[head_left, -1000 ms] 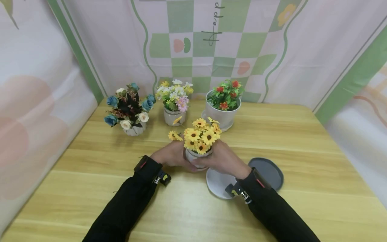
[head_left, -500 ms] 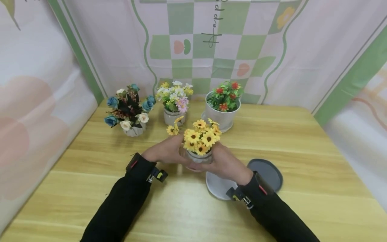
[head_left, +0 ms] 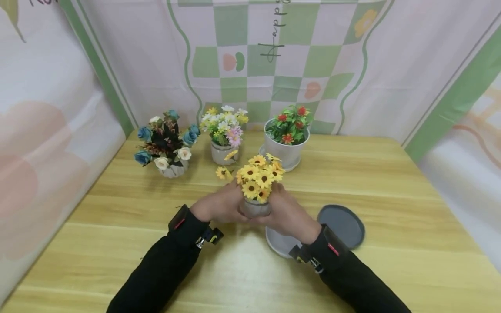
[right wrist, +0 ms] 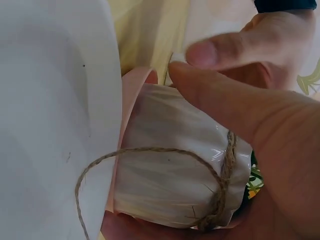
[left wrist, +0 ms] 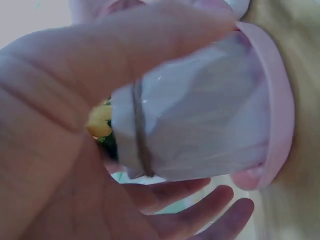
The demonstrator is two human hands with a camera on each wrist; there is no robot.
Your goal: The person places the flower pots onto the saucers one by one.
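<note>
The yellow-flowered pot is turned slightly.
Its blooms now face differently than before, and the left hand lies farther inward than half a second ago.

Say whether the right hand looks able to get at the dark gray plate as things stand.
Probably not straight away: the right hand grips the pot of yellow flowers. Were it free, the way looks open, since the dark gray plate lies near the right sleeve, nothing set on it.

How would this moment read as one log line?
left hand: holds pot; right hand: holds pot; yellow flowers: in pot; pink saucer: at pot base; dark grey plate: on table
</note>
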